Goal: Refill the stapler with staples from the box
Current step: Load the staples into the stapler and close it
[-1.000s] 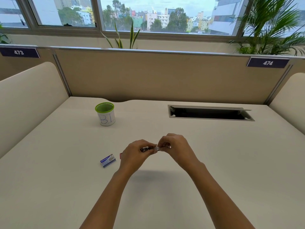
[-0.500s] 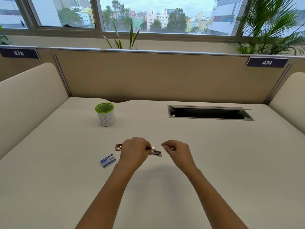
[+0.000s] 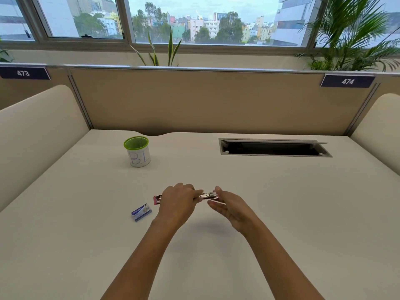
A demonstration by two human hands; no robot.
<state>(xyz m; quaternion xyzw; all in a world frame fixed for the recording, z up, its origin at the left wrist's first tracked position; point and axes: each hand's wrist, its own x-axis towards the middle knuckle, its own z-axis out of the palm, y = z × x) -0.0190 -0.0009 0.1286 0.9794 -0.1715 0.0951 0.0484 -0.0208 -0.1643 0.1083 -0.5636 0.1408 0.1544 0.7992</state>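
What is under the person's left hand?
A stapler, gripped by the left hand. Its pink end sticks out on one side, and its metal part on the other, toward the right hand. The gripping hand covers its middle.

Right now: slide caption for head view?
Left hand grips small pink metal stapler, open right hand at its tip; blue cardboard staple box lies nearby.

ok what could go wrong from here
The small pink and metal stapler is gripped only by the left hand, while the open right hand sits at its metal front end: a hard push there might pinch a finger or knock it loose. The blue and white staple box lies near the left hand; a stray move might sweep it away.
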